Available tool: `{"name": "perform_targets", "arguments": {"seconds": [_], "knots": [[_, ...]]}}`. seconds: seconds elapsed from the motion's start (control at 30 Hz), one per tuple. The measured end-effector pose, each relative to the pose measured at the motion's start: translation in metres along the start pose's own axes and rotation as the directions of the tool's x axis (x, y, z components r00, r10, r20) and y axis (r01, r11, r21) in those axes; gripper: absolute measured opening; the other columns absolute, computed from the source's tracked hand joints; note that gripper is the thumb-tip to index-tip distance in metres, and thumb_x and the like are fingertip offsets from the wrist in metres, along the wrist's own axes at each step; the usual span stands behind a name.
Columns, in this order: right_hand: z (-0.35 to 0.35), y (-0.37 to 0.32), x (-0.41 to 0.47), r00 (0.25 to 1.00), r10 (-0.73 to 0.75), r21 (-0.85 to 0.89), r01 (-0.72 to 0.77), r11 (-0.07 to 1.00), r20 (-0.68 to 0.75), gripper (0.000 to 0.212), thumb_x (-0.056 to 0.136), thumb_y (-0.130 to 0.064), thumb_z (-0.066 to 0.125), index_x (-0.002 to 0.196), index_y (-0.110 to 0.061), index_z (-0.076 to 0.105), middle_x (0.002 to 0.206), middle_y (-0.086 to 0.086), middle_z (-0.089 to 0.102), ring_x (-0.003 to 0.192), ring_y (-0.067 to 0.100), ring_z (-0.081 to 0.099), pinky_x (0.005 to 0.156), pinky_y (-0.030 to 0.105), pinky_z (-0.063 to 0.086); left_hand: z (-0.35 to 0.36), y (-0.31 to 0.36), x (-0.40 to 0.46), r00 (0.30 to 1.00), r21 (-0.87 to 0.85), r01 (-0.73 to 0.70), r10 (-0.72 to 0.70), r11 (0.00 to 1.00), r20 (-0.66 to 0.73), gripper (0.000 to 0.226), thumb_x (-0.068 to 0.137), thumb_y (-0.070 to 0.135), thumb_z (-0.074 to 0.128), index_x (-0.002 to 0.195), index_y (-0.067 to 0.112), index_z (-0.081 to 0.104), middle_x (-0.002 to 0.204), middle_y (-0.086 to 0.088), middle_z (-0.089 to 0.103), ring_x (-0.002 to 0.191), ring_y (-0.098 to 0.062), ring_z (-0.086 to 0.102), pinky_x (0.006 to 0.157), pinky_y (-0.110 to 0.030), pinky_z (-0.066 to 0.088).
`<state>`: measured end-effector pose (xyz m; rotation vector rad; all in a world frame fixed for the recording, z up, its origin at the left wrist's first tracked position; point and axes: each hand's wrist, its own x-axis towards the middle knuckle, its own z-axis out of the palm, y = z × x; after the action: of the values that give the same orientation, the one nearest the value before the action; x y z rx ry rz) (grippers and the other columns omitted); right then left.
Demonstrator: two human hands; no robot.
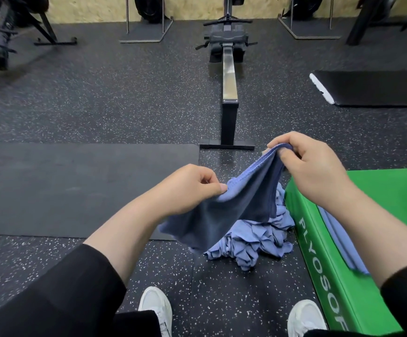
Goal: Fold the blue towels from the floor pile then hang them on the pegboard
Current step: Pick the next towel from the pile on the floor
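The person stands over the crumpled pile of blue cloth towels (251, 242) on the speckled black rubber floor (124, 105), which lies just left of the bright green padded plyo box (319, 263). One soft blue towel (224, 212) hangs in the air above that pile, stretched between both hands. The left hand (187, 188) pinches one edge with curled fingers; the right hand (311, 166), higher and nearer the box, grips the other end, fingers clenched around the hem. Holding it taut this way likely finds the corners for a first fold. A flat folded blue towel (338, 242) rests on the box top (a handy surface, kept off the floor). No pegboard shows.
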<state>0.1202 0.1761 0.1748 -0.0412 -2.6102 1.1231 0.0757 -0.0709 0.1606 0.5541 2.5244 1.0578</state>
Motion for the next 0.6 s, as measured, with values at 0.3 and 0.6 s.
{"name": "perform_targets", "arguments": {"seconds": [0.3,0.6], "knots": [[0.003,-0.014,0.001,0.998,-0.05,0.028,0.049,0.998,0.031,0.025,0.097,-0.013,0.054,0.096,-0.031,0.071,0.052,-0.012,0.053,0.045,0.011,0.039,0.045,0.02,0.03,0.011,0.01,0.008,0.999,-0.256,-0.047,0.052,0.966,0.015,0.023,0.092,0.043,0.069,0.09,0.021,0.072,0.067,0.011,0.064,0.061,-0.007,0.054,0.07,-0.031,0.047],[0.008,-0.019,0.002,0.994,-0.077,-0.067,0.082,0.994,0.079,0.026,0.088,-0.014,0.059,0.094,-0.036,0.072,0.057,-0.023,0.057,0.053,0.005,0.048,0.053,0.016,0.034,0.027,0.034,0.015,0.994,-0.303,-0.108,0.097,0.947,-0.05,0.027,0.096,0.036,0.066,0.073,0.022,0.063,0.071,0.004,0.059,0.065,-0.007,0.048,0.068,-0.028,0.041]]}}
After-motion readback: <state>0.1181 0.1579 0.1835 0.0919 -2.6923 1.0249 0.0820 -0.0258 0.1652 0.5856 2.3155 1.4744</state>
